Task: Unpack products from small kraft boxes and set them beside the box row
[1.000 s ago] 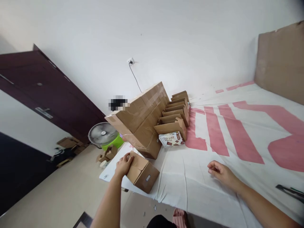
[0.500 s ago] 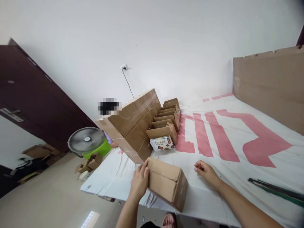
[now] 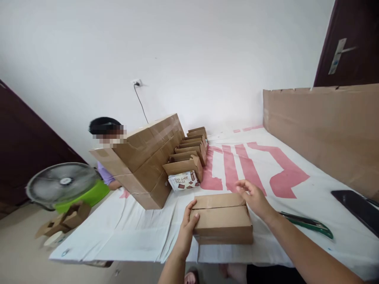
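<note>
A closed brown cardboard box (image 3: 222,219) lies near the table's front edge, a seam running along its top. My left hand (image 3: 189,219) grips its left end, thumb on top and fingers along the far side. My right hand (image 3: 251,197) hovers by the far right corner of the box, fingers loosely bent and apart with nothing seen in them; whether it touches the cardboard I cannot tell. Beyond the box, a white "Super Meal" pack (image 3: 184,181) leans against a row of several open cardboard boxes (image 3: 194,156).
A large carton (image 3: 154,157) stands left of the row, with a person (image 3: 106,173) behind it. A green utility knife (image 3: 310,225) and a dark flat object (image 3: 357,207) lie right. A cardboard panel (image 3: 319,134) borders the table. A fan (image 3: 65,181) stands on the floor.
The view has swung right and levelled. The box has been turned so its long side faces me. My right hand has come in from the right to the box's far corner.
</note>
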Tool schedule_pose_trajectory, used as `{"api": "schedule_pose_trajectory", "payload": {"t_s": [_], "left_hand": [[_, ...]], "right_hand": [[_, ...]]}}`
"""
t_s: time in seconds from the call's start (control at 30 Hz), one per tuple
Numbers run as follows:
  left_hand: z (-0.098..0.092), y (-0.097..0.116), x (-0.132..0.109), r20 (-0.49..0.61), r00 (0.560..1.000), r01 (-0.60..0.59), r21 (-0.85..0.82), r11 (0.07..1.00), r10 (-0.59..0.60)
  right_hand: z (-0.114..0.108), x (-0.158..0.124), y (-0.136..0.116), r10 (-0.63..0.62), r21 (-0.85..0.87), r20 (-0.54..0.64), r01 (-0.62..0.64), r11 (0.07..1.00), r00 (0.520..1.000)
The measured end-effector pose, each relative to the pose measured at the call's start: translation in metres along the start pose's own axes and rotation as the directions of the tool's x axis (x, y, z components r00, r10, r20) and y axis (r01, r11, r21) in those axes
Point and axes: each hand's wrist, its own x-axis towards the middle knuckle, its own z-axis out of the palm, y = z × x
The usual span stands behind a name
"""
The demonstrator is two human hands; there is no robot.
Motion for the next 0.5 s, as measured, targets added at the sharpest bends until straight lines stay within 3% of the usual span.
{"api": "schedule_pose_trajectory", "payload": {"t_s": [0.07,0.17,0.3,0.37,0.5], "left_hand": [[-0.002,0.001,0.002,0.019,1.0,-0.013,0.0,1.0,0.013],[-0.009,0.001,0.009,0.063,0.995,-0.072,0.003,0.997,0.072],[-0.011,-0.008,0.017,0.099,0.992,-0.064,-0.149,0.987,0.079],[-0.009,-0.015,0.018,0.107,0.993,-0.026,-0.247,0.969,0.054],[-0.005,-0.025,0.016,0.116,0.993,0.01,-0.334,0.942,0.03]], "right_hand": [[0.006,-0.011,-0.019,-0.139,-0.152,0.159,0.163,0.975,0.977],[0.025,-0.025,-0.037,-0.304,-0.31,0.396,0.438,0.843,0.866],[0.052,-0.035,-0.037,-0.283,-0.392,0.612,0.594,0.703,0.739],[0.06,-0.037,-0.032,-0.251,-0.403,0.639,0.594,0.696,0.727],[0.065,-0.034,-0.028,-0.23,-0.417,0.572,0.521,0.745,0.787]]}}
